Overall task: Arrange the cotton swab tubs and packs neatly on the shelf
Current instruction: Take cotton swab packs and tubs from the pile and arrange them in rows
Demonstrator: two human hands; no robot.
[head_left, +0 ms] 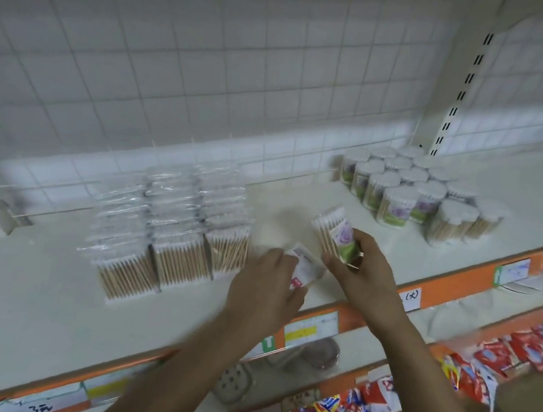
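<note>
My right hand (360,269) curls round a cotton swab tub (333,236), which is tilted with its tips jutting up-left past my fingers. My left hand (265,282) grips a red-and-white pack (304,272) just beside it, above the shelf (44,297) and between the stacked packs (170,227) and the tub cluster (403,188).

I see my right hand (366,275) gripping a tilted cotton swab tub (333,236) above the shelf (44,297), while my left hand (266,284) holds a small red-printed pack (304,270) just beside it. Flat packs (170,227) stand in rows to the left; upright tubs (400,188) cluster to the right.
</note>
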